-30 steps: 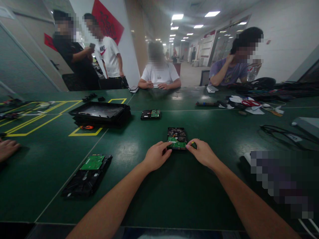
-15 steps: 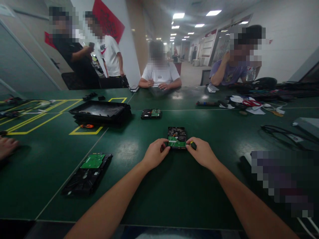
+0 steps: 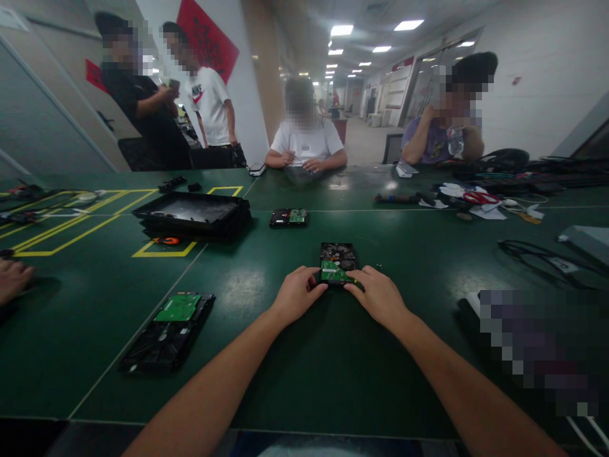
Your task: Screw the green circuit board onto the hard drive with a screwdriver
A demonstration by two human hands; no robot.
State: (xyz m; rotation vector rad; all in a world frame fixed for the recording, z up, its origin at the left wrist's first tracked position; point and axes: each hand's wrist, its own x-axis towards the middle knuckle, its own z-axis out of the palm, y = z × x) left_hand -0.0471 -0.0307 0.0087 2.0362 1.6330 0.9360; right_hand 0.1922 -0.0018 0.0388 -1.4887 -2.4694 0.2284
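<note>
The right hand (image 3: 378, 293) has shifted inward since half a second ago; its fingertips now rest on the near edge of the green circuit board (image 3: 334, 273), and the dark tool it pinched is now barely visible. The left hand (image 3: 299, 294) remains curled against the near left corner of the hard drive (image 3: 338, 262), fingers closed on its edge. The drive lies flat on the green table (image 3: 266, 355), board side up, black casing exposed beyond the board. A second drive (image 3: 288, 218) lies farther off.

Both hands, left (image 3: 297, 293) and right (image 3: 377, 293), grip the hard drive (image 3: 337, 263) on the green table (image 3: 295, 368).
</note>
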